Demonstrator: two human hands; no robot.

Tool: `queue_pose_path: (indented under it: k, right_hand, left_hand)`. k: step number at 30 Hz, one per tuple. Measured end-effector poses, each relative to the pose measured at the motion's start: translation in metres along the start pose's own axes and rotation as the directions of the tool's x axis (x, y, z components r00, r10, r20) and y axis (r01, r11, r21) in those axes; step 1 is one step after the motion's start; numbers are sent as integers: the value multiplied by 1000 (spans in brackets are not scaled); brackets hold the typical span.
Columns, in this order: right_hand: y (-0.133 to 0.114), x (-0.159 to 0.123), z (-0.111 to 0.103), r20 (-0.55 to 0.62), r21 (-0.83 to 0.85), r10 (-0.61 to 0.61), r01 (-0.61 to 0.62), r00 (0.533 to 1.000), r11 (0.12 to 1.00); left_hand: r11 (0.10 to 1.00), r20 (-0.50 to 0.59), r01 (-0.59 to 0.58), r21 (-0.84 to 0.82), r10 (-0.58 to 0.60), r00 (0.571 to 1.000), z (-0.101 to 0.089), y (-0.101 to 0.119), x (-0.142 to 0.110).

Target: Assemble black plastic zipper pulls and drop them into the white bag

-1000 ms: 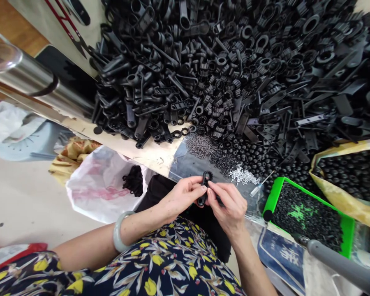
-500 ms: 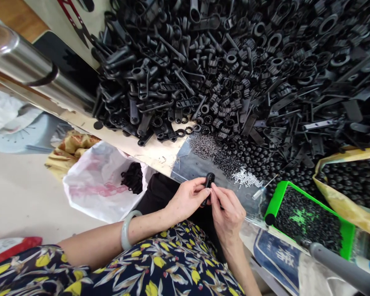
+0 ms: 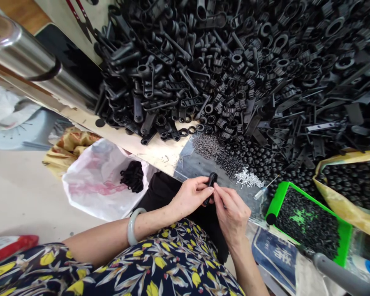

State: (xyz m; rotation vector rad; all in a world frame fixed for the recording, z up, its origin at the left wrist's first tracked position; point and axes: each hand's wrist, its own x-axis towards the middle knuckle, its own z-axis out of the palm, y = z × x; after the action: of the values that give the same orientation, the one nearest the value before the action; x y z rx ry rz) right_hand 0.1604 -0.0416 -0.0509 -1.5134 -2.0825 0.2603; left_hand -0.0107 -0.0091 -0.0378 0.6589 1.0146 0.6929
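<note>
Between my two hands, above my lap, is a black plastic handle-shaped part (image 3: 212, 178). My left hand (image 3: 193, 195) is closed on it, thumb pressed along its face. My right hand (image 3: 232, 209) is pinched with its fingertips at the right side of the part; whatever tiny piece may be in that pinch is hidden. Just beyond my hands, on the grey work surface (image 3: 191, 164), lie small silver pins (image 3: 248, 178), tiny dark metal pieces (image 3: 206, 146) and a screwdriver (image 3: 265, 188) with a clear handle.
A big heap of black plastic parts (image 3: 179, 78) covers the table. At right are a green tray (image 3: 277, 201) of small black pieces and a yellow sack (image 3: 336, 181) of round black parts. A white bag (image 3: 92, 185) hangs below the table edge; a steel flask (image 3: 27, 53) lies at left.
The camera view has shifted slightly, moving the scene a little. Both hands stay together on the black part, with the same grip and nearly the same pose.
</note>
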Motion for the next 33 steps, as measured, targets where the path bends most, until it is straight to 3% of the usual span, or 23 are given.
queue_pose_path:
  k: [9, 18, 24, 33]
  right_hand:
    - [2, 9, -2, -5, -45, -61, 61, 998, 997]
    - [4, 7, 2, -32, 30, -30, 31, 999, 999]
    - [12, 9, -1, 28, 122, -4, 1, 1000, 992]
    - [12, 12, -3, 27, 107, -49, 46, 998, 993]
  left_hand:
    - [988, -7, 5, -157, -6, 1000, -2, -7, 4]
    - [986, -13, -3, -168, 1, 1000, -1, -6, 4]
    - [985, 5, -16, -170, 18, 1000, -3, -11, 6]
    - [979, 13, -8, -204, 11, 1000, -3, -13, 6]
